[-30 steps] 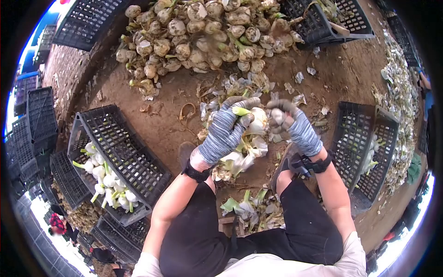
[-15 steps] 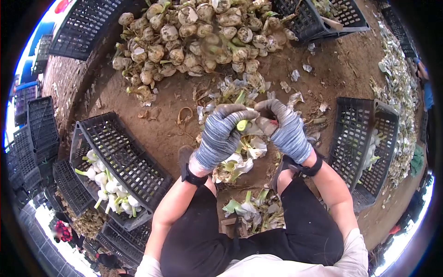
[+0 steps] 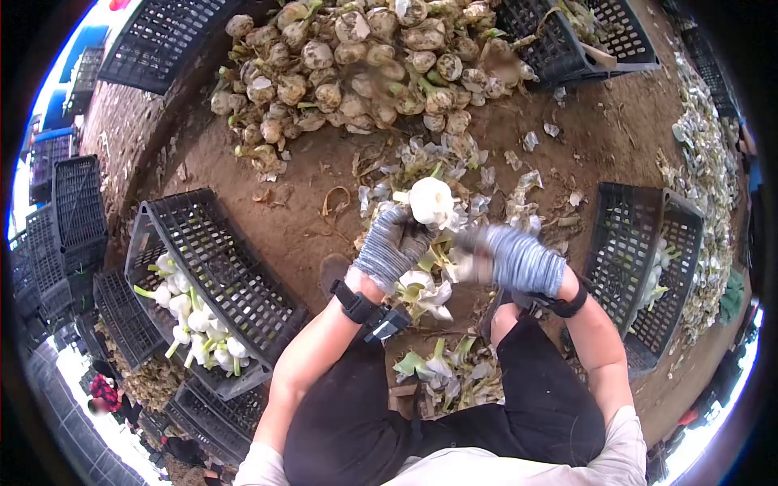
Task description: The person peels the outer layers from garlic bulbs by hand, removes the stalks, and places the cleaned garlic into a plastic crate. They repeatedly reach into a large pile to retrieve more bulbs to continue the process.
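Observation:
My left hand (image 3: 393, 249), in a grey striped knit glove, is closed round the underside of a clean white garlic bulb (image 3: 431, 201) with a short cut green stem. To the right of the bulb, a little apart from it, is my gloved right hand (image 3: 510, 257). Its fingers are smeared by motion, so whether they hold anything does not show. Below both hands, loose garlic skins (image 3: 425, 293) lie on the dirt between my feet.
A heap of unpeeled garlic (image 3: 348, 73) lies ahead on the dirt floor. A tilted black crate (image 3: 235, 259) with white bulbs stands at left, another crate (image 3: 620, 235) with bulbs at right. One more crate (image 3: 551, 40) sits beside the heap. Peelings (image 3: 705, 178) line the far right.
My left hand has turned, and the white bulb now shows above its fingers. My right hand has moved apart from it, slightly down and right. The view has shifted a little.

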{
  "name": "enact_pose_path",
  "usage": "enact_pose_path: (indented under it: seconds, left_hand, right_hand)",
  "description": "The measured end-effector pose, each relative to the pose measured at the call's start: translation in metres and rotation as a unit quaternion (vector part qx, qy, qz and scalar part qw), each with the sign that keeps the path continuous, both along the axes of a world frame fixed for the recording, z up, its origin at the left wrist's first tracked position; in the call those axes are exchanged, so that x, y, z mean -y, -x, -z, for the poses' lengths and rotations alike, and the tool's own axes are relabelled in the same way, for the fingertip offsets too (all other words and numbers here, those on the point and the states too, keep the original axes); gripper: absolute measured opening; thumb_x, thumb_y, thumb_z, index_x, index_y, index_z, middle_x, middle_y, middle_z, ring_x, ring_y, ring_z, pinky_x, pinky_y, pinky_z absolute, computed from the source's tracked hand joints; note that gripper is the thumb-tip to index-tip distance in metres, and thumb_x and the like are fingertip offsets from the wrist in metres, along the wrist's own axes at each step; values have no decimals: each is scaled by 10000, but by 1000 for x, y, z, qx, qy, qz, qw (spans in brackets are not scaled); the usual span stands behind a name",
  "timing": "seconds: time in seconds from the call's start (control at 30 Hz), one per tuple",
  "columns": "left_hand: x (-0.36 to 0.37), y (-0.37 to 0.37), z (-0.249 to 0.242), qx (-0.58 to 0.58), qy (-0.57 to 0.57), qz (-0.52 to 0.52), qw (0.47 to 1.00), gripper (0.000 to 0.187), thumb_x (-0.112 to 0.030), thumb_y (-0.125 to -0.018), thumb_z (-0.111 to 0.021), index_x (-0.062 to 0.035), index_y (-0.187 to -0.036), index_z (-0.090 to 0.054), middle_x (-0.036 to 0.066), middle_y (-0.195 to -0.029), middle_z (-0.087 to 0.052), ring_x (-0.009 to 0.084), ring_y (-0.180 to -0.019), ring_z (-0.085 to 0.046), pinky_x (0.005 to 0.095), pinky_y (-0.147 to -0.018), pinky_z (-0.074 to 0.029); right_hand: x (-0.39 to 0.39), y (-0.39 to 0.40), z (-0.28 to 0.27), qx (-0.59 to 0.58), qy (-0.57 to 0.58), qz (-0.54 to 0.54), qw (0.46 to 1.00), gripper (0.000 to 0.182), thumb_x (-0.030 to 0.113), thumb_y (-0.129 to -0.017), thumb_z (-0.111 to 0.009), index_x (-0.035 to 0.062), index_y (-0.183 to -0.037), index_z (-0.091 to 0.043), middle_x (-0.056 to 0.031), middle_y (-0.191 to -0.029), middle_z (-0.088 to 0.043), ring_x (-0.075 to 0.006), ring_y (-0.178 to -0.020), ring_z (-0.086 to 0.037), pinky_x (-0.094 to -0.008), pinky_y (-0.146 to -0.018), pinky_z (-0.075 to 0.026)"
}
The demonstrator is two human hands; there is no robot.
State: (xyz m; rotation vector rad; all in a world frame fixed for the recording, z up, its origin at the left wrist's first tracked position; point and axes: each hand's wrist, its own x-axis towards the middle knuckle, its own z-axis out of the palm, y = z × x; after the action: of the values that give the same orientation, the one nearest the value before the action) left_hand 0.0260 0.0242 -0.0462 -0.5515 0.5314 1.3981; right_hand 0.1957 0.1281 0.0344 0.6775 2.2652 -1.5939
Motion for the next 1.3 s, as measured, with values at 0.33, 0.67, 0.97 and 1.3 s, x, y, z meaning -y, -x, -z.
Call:
enact_pose_path:
  seconds: [0.33,0.67,0.97,1.3]
  left_hand:
    - [-2,6,7,-406,38,70,910,310,-122,-874,-591,-1,-1154,-533,81,-1014,-619,167,-928,-602,290,-783,-512]
    - [-5,24,13,-253,50,128,958,376,-303,-841,-641,-55,-1088,-506,113,-974,-606,223,-853,-633,362,-684,-577]
    - [-15,19,-4,-429,35,149,890,496,-144,-781,-719,-38,-1205,-485,76,-1013,-595,149,-841,-601,255,-730,-516]
    - [-32,4,-23,-557,-155,54,814,789,-26,-646,-809,-43,-1308,-381,93,-1214,-519,165,-1087,-528,296,-925,-462]
  right_hand:
    - [-17,26,-23,-159,477,308,808,201,142,-819,-626,34,-969,-548,-70,-860,-614,-101,-720,-594,-245,-600,-520]
    - [-122,114,109,-44,-412,248,876,467,379,-762,-673,2,-1020,-576,-196,-867,-624,-316,-788,-619,-394,-719,-496]
    - [-97,50,149,-70,-34,453,888,370,328,-787,-686,-17,-879,-588,-81,-701,-627,-165,-582,-593,-317,-544,-475]
    - [-35,42,28,-151,303,456,823,269,245,-834,-657,5,-952,-623,-13,-743,-623,-56,-563,-558,-202,-507,-459]
